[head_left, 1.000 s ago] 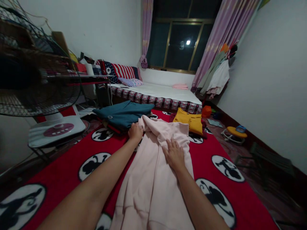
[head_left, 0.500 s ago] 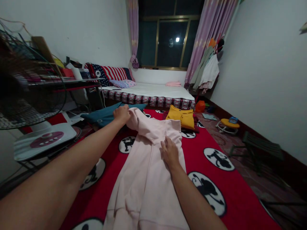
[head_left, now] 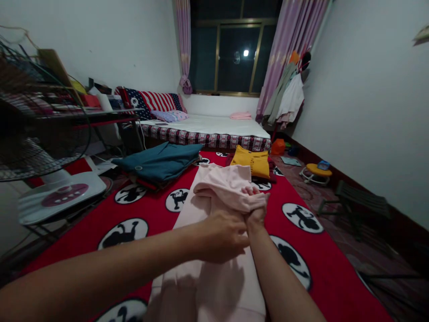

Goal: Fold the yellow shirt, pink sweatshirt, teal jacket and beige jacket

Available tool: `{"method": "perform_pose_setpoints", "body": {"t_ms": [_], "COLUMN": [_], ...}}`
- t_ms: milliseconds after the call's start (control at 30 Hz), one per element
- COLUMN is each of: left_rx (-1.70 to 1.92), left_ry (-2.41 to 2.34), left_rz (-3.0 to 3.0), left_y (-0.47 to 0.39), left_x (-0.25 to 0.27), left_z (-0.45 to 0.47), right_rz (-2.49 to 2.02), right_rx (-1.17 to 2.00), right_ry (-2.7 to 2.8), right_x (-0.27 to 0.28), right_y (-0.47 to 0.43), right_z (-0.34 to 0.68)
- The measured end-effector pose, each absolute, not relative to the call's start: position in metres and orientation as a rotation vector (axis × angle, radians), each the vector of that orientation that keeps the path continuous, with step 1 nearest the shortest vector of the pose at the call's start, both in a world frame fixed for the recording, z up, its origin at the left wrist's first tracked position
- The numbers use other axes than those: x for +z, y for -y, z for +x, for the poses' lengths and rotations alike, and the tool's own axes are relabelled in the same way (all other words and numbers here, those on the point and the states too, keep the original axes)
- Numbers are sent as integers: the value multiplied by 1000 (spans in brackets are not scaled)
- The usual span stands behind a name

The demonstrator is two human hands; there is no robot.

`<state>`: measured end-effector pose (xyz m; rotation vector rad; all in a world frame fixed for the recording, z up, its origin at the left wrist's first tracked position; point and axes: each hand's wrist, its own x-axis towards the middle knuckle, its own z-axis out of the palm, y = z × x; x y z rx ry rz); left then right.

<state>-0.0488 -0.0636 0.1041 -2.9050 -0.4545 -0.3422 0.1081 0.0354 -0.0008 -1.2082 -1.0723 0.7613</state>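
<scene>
A pale pink long-sleeved top [head_left: 225, 180] lies lengthwise on a red blanket with black-and-white round prints. One sleeve is folded across its upper part toward the right. My left hand [head_left: 223, 237] has crossed over the top, its fingers curled in at the sleeve's lower edge, beside my right wrist; the fingertips are partly hidden. My right hand [head_left: 257, 214] is closed round the sleeve, with cloth draped over the palm and fingertips showing above it.
A stack of folded clothes with a teal one on top [head_left: 164, 162] lies back left. Folded yellow clothing [head_left: 251, 161] sits back right. A fan [head_left: 63, 192] stands left, a bed [head_left: 208, 127] behind. A yellow stool [head_left: 317, 170] and dark folding stool [head_left: 362, 201] stand right.
My left hand has brought the sleeve from the far left across the top to the right and come down nearer. My right hand, earlier resting on the chest, now grips the sleeve.
</scene>
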Motion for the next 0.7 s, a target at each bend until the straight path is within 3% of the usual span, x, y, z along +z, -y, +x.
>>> {"method": "perform_pose_setpoints", "body": {"t_ms": [200,367,567,700], "left_rx": [-769,-887,-682,-622], "left_ry": [1012,1434,1427,1347], "left_rz": [-2750,-2523,-2611,-2688], "left_y": [62,23,12,14], "left_x": [52,37,28,25], "left_z": [-84,-104,-103,-99], "right_rz": [-821,-1048,-1569,-1526], "right_rx": [1083,899,527,958], "right_ry": [775,1050,1470,1410], "right_x": [3,-3,7,27], "right_y": [-26,-27,-14,-9], "right_z": [102,98,101,101]}}
